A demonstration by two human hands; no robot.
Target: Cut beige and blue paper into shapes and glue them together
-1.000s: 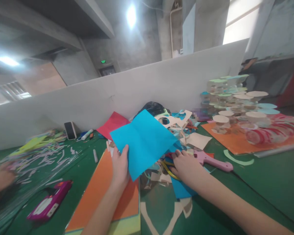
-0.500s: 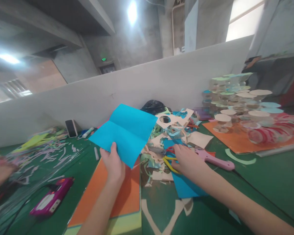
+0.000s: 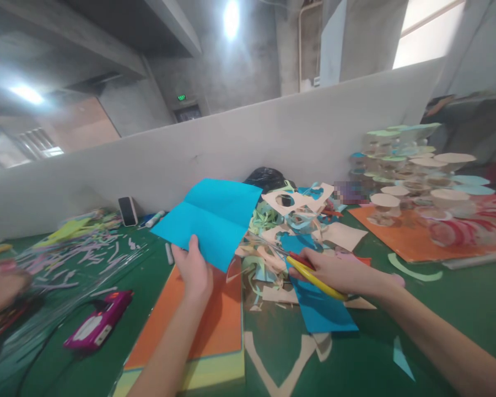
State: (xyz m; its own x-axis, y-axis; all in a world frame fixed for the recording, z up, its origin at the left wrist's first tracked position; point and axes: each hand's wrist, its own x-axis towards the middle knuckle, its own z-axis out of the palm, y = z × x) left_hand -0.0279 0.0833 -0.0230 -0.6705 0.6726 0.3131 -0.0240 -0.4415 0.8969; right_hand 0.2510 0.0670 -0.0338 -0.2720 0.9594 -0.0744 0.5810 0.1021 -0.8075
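Observation:
My left hand (image 3: 193,268) grips the lower edge of a folded sheet of bright blue paper (image 3: 206,220), which shows crease lines and tilts up above an orange card (image 3: 186,325). My right hand (image 3: 334,271) is closed around yellow-handled scissors (image 3: 316,278), with the metal blades pointing left over a heap of paper offcuts (image 3: 264,264). Beneath that hand lies another piece of blue paper (image 3: 320,309). A pink tool is mostly hidden behind my right wrist.
A co-worker's hand (image 3: 2,281) lies at the far left, near a magenta glue gun (image 3: 99,325) and paper strips. A phone (image 3: 128,211) leans on the white partition (image 3: 240,149). Paper cup constructions (image 3: 405,171) stand on an orange sheet at right.
My right hand has lifted the yellow-handled scissors from the offcut heap and closed around them. The blue sheet stays in my left hand, and the view has shifted slightly.

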